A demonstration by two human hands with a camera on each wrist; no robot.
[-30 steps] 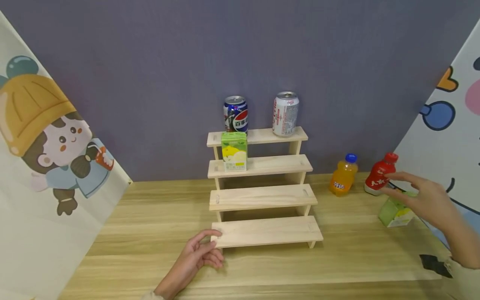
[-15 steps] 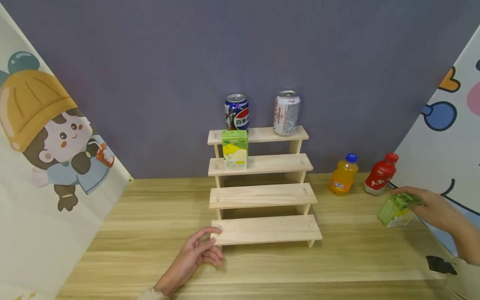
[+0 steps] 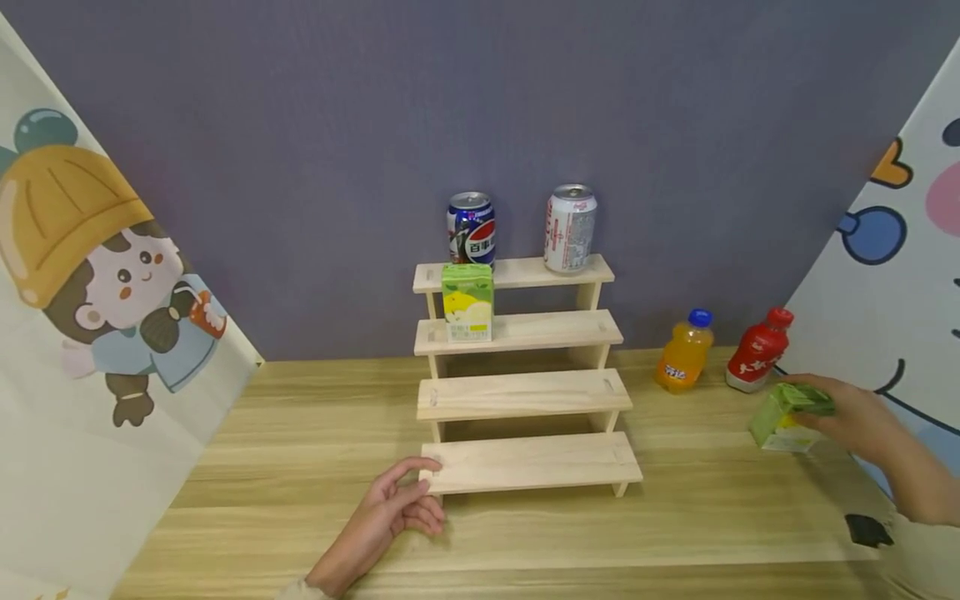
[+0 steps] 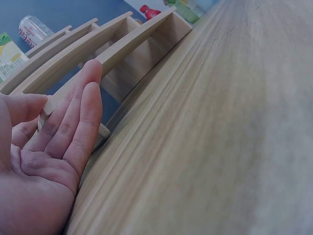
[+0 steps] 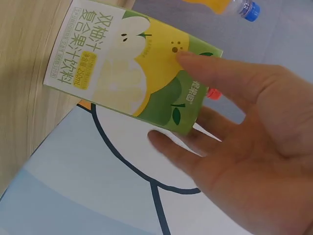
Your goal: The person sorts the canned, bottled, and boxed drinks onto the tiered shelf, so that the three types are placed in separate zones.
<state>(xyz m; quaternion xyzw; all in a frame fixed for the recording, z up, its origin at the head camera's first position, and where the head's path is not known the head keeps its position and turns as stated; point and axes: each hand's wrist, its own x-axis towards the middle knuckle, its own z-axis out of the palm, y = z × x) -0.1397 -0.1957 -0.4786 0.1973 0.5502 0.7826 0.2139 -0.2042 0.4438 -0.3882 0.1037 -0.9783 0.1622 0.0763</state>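
On the right, my right hand (image 3: 862, 421) grips the top of a green-and-yellow juice carton (image 3: 783, 425). In the right wrist view the thumb lies on the printed front of the carton (image 5: 132, 68), with the fingers behind. Whether the carton's base touches the table cannot be told. My left hand (image 3: 393, 508) pinches the left end of the lowest step of a wooden stepped shelf (image 3: 532, 462), thumb at the front edge and index finger on top. Its other fingers (image 4: 85, 120) lie beside the step's end.
A second juice carton (image 3: 468, 304) stands on the shelf's third step. A blue cola can (image 3: 472, 229) and a white can (image 3: 570, 229) stand on the top step. An orange soda bottle (image 3: 685, 354) and a red bottle (image 3: 759, 352) stand on the table (image 3: 300, 433).
My right hand has come down from above the juice carton and taken hold of its top. The carton has shifted slightly left. My left hand stays at the shelf.
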